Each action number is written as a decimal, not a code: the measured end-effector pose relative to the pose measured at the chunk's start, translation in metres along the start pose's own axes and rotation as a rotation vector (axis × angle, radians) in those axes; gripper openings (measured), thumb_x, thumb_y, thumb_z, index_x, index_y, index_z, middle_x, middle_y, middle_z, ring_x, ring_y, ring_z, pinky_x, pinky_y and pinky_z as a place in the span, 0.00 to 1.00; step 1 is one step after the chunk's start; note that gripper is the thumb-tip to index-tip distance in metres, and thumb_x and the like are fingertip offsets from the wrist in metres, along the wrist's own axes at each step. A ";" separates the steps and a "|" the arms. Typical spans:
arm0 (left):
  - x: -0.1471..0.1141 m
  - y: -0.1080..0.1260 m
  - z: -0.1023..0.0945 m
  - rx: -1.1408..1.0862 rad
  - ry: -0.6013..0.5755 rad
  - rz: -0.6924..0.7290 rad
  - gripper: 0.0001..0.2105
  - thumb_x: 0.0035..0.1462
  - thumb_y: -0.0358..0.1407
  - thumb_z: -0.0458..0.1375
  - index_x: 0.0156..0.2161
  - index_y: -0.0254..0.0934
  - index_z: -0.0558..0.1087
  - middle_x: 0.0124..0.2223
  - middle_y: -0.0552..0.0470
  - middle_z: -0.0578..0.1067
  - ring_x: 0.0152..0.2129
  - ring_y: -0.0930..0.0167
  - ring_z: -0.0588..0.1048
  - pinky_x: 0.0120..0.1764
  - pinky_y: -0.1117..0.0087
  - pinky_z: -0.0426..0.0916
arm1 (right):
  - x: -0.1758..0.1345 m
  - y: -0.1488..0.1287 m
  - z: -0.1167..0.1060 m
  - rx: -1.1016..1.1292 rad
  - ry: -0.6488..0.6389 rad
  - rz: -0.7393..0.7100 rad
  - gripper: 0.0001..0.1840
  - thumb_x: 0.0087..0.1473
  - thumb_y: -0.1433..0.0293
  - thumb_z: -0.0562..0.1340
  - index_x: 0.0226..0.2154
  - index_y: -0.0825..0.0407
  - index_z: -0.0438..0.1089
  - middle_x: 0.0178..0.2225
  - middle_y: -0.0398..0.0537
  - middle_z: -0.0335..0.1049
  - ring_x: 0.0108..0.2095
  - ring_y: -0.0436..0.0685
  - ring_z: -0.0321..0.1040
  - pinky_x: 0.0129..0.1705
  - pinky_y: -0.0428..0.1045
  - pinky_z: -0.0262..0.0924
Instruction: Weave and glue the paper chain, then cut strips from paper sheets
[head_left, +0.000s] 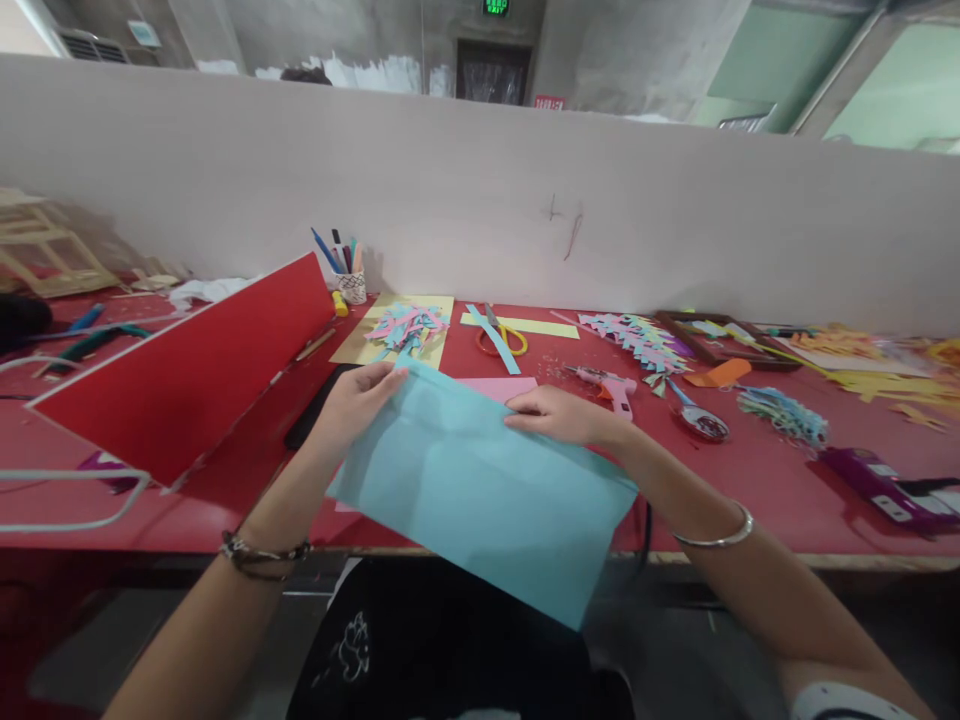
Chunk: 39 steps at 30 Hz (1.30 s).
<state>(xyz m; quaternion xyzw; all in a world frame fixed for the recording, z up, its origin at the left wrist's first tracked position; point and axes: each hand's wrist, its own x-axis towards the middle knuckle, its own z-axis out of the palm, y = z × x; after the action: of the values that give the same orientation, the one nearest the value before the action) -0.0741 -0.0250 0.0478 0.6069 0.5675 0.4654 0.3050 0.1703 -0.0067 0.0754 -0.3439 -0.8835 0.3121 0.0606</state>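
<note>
A light blue sheet of paper (480, 490) slants over the front edge of the red table, its lower corner hanging above my lap. My left hand (365, 400) pinches its upper left corner between thumb and fingers. Along the top edge, my right hand (559, 412) grips the paper too, thumb on the near side. Part of a pink sheet (499, 388) shows from under the blue one. Just beyond lie scissors (504, 338) with red and yellow handles, a blue paper strip (493, 340) across them and a pale yellow strip (544, 326) behind.
A red board (202, 370) stands tilted at left, near a pen cup (350, 287). Paper scraps (407, 328) are heaped behind my left hand. To the right are a pink glue gun (611, 388), a spoon (701, 418) and a purple power strip (881, 485). A white partition (465, 190) closes the back.
</note>
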 end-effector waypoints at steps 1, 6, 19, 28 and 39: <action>0.000 0.001 0.000 0.017 -0.006 -0.002 0.17 0.39 0.51 0.52 0.18 0.37 0.65 0.18 0.57 0.62 0.18 0.74 0.61 0.20 0.75 0.55 | 0.000 0.001 -0.002 0.002 -0.042 -0.022 0.17 0.52 0.64 0.50 0.17 0.51 0.48 0.18 0.37 0.46 0.20 0.45 0.46 0.24 0.44 0.44; 0.000 -0.002 0.005 0.049 0.034 -0.007 0.13 0.38 0.46 0.54 0.17 0.37 0.68 0.18 0.57 0.64 0.20 0.74 0.62 0.21 0.75 0.55 | -0.003 0.001 -0.006 0.009 -0.076 -0.058 0.15 0.53 0.64 0.49 0.19 0.52 0.54 0.20 0.38 0.49 0.22 0.46 0.48 0.25 0.45 0.45; -0.020 -0.025 0.013 -0.196 -0.320 -0.189 0.19 0.34 0.54 0.59 0.20 0.37 0.69 0.20 0.54 0.70 0.22 0.71 0.68 0.27 0.71 0.64 | -0.001 0.025 0.010 0.003 0.050 0.105 0.09 0.51 0.65 0.52 0.23 0.52 0.57 0.23 0.40 0.56 0.25 0.48 0.54 0.28 0.45 0.50; -0.022 -0.038 0.030 0.130 -0.256 -0.076 0.18 0.43 0.50 0.51 0.17 0.37 0.65 0.16 0.57 0.64 0.19 0.72 0.66 0.22 0.74 0.57 | 0.050 0.008 0.060 -0.173 0.179 -0.037 0.07 0.48 0.72 0.56 0.34 0.53 0.59 0.34 0.48 0.65 0.31 0.51 0.60 0.33 0.46 0.53; -0.056 -0.046 0.017 0.844 -0.023 0.433 0.06 0.51 0.35 0.54 0.34 0.34 0.67 0.33 0.47 0.73 0.27 0.67 0.73 0.27 0.69 0.62 | 0.056 0.029 0.057 -0.095 0.000 -0.144 0.09 0.46 0.81 0.50 0.28 0.53 0.59 0.29 0.44 0.64 0.29 0.49 0.58 0.33 0.46 0.52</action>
<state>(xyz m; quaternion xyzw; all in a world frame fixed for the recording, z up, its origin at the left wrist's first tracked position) -0.0725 -0.0692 -0.0126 0.7871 0.5642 0.2403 -0.0662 0.1258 0.0171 0.0067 -0.2821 -0.9198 0.2644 0.0666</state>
